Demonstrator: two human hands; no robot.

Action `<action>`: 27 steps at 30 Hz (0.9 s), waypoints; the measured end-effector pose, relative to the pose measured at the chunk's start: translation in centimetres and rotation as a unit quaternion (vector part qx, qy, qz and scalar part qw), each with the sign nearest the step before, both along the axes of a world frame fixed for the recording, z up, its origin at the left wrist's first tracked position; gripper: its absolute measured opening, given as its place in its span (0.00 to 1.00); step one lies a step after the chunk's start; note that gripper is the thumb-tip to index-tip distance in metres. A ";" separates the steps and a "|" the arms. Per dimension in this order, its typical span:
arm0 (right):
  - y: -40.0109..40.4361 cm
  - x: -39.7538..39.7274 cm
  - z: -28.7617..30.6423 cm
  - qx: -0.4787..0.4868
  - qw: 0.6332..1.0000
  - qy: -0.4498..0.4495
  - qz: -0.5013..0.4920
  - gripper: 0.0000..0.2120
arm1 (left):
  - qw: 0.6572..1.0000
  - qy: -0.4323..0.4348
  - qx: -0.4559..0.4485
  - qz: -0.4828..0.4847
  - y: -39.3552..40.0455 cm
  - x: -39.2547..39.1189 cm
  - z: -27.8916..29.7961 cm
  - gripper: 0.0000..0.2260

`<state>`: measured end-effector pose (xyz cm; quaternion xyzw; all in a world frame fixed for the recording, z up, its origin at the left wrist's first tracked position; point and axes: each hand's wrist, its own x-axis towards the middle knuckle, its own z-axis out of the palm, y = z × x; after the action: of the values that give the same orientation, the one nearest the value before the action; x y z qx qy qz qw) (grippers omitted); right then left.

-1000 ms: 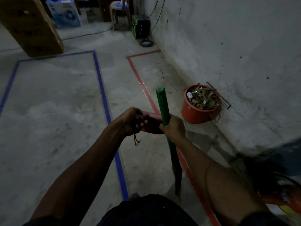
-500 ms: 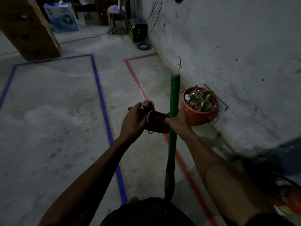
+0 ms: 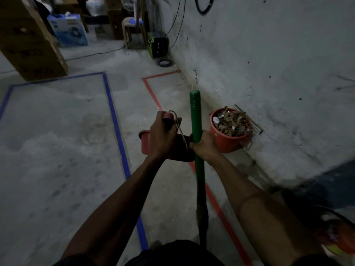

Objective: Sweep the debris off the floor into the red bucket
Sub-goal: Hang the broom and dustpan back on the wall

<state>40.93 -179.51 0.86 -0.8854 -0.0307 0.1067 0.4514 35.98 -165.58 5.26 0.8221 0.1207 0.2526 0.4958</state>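
Observation:
The red bucket (image 3: pixel 226 141) stands on the floor against the wall, heaped with dry leaves and scraps (image 3: pixel 231 121). My right hand (image 3: pixel 204 145) grips the green broom handle (image 3: pixel 196 114), which stands nearly upright; its dark bristles (image 3: pixel 201 217) hang down toward my body. My left hand (image 3: pixel 165 135) grips the handle of a red dustpan (image 3: pixel 145 143), held just left of the broom, with a loop of string over the fingers. Most of the dustpan is hidden behind my hands.
Blue tape (image 3: pixel 117 127) and red tape (image 3: pixel 153 93) mark rectangles on the concrete floor. A large cardboard box (image 3: pixel 30 39) stands at far left, a chair (image 3: pixel 132 25) and a green-edged device (image 3: pixel 158 45) at the back by the wall (image 3: pixel 269 64). An orange object (image 3: pixel 338 237) lies at lower right.
Both hands have risen and moved forward with broom and dustpan. The broom has gone from tilted to nearly upright, and the view has tipped up toward the back of the room.

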 end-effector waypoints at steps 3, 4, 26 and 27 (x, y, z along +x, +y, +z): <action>-0.5 -0.6 0.7 0.012 1.000 -0.027 -0.009 0.24 | 0.999 0.000 -0.040 0.001 0.0 0.5 0.2 0.12; -0.8 -0.9 1.0 0.027 0.999 -0.037 -0.018 0.24 | 0.999 0.007 -0.045 0.003 0.0 0.9 0.3 0.13; -15.9 -17.3 3.4 -0.019 0.909 -0.241 -0.338 0.20 | 0.958 0.048 0.040 -0.279 -14.0 -2.4 -1.1 0.23; -17.4 -18.4 3.4 -0.023 0.905 -0.241 -0.349 0.21 | 0.955 0.047 0.041 -0.290 -15.4 -3.3 -0.9 0.26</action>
<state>22.56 -196.91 4.24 -0.8483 0.1752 -0.2741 0.4178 32.72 -181.01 4.37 0.8522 -0.1102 0.0642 0.5075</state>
